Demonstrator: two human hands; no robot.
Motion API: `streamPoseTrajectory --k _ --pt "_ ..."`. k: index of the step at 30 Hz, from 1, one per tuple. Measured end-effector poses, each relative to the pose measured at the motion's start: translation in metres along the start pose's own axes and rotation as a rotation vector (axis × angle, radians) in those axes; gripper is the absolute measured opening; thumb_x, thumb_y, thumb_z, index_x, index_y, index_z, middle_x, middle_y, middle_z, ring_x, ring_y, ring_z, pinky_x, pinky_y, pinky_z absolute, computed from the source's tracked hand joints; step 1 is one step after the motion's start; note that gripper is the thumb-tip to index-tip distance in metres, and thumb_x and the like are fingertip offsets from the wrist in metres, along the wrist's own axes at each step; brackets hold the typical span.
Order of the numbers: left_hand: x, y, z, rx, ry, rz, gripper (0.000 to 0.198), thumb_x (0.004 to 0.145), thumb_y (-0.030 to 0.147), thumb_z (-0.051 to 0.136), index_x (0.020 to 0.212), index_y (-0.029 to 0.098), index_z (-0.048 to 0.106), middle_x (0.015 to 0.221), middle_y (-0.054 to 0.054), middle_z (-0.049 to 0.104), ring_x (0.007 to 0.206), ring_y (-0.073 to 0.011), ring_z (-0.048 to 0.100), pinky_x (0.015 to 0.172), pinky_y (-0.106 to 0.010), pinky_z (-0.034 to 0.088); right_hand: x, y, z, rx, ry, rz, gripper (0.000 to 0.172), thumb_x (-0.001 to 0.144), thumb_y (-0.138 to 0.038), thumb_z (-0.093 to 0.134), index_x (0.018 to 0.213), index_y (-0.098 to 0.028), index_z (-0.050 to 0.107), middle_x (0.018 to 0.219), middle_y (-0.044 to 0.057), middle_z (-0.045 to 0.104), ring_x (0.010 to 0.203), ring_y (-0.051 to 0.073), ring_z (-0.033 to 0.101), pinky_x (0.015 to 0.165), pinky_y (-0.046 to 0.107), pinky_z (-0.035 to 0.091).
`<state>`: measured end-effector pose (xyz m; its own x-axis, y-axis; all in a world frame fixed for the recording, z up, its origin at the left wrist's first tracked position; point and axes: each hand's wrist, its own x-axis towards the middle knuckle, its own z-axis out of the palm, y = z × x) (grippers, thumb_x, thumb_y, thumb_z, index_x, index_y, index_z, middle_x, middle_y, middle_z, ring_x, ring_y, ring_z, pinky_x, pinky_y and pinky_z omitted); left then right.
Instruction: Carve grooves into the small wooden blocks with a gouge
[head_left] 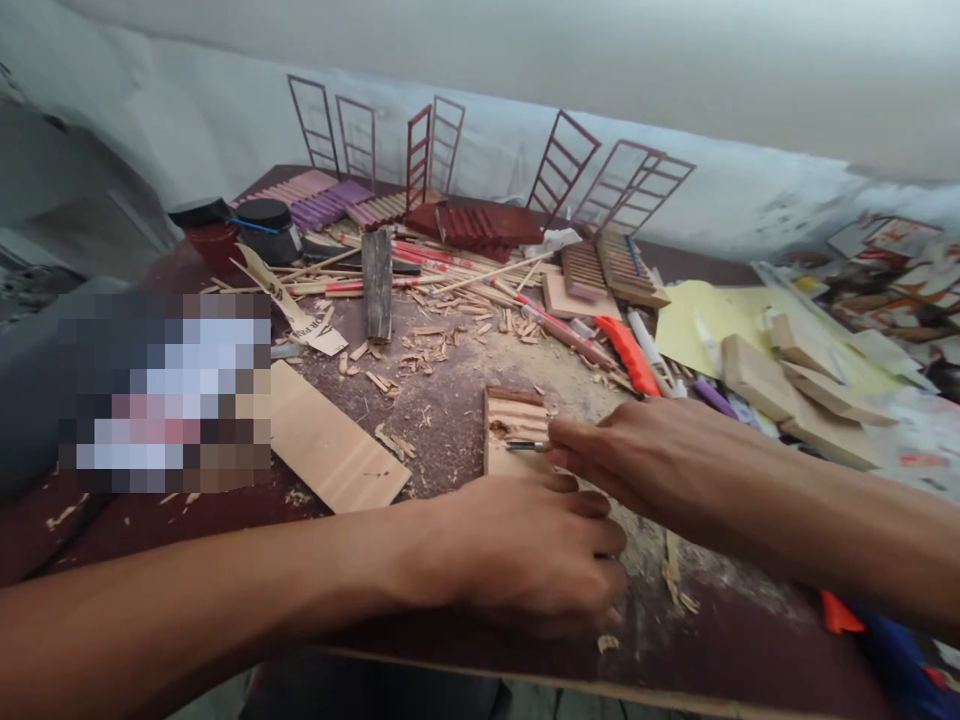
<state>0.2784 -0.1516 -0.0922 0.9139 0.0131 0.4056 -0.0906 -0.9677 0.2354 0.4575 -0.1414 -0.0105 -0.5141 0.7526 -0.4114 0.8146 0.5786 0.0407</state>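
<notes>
The right hand was closed on a slim tool, fingers pinched narrowly together, with the thin metal tip sticking out to the left over the block. That block lay on the table, in front of the person and near the middle of the view; it was small, pale and grooved across its face, with a brown strip along its far edge and a rough, gouged spot just beyond the tip. The left hand was at the near end of the block, back upward and fingers curled, covering that end; whether it gripped the block or only pressed on it, I could not tell, as its underside was hidden. Left of the block lay a flat board, near but apart from it, and beyond was a dark, weathered stick among scattered shavings. To the right of these, an orange cutter lay near the right hand, with yellow paper and several wooden pieces farther right. Along the back stood slender ladder-like frames, beside a red slatted piece.
</notes>
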Motion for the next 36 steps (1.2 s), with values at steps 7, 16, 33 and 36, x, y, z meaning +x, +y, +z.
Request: streamPoseTrajectory --k 7,16,33,36 --pt "-0.003 0.0 0.004 0.001 0.018 -0.016 0.022 0.099 0.033 0.058 0.086 0.019 0.069 0.092 -0.003 0.069 0.092 -0.0247 0.063 0.084 -0.044 0.049 0.007 0.004 -0.006 -0.078 -0.008 -0.068 0.014 0.094 -0.02 0.053 0.081 -0.022 0.058 0.054 -0.002 0.051 0.043 0.012 0.026 0.045 0.029 0.012" --pt "-0.004 -0.001 0.006 -0.012 0.064 -0.018 0.022 0.099 0.031 0.057 0.086 0.02 0.07 0.092 -0.004 0.069 0.089 -0.0238 0.062 0.078 -0.045 0.046 0.023 0.0 -0.027 0.001 -0.119 -0.137 0.048 0.106 -0.036 0.038 0.065 -0.02 0.055 0.05 0.0 0.048 0.043 0.011 0.028 0.049 0.031 0.019" --pt "0.002 -0.004 -0.004 -0.102 -0.088 -0.024 0.018 0.093 0.023 0.058 0.086 0.021 0.075 0.088 -0.003 0.072 0.073 -0.024 0.06 0.059 -0.046 0.039 0.017 -0.006 0.003 -0.016 -0.064 -0.087 0.023 0.091 -0.02 0.059 0.068 -0.023 0.06 0.052 0.0 0.057 0.04 0.013 0.035 0.045 0.034 0.016" --pt "0.004 -0.003 -0.001 -0.098 -0.069 -0.027 0.017 0.093 0.024 0.06 0.085 0.018 0.074 0.086 -0.003 0.072 0.07 -0.0212 0.059 0.06 -0.045 0.04 0.012 -0.011 -0.003 -0.259 0.088 -0.122 0.016 0.091 -0.011 0.054 0.082 -0.021 0.063 0.061 0.004 0.062 0.047 0.016 0.042 0.051 0.036 0.016"
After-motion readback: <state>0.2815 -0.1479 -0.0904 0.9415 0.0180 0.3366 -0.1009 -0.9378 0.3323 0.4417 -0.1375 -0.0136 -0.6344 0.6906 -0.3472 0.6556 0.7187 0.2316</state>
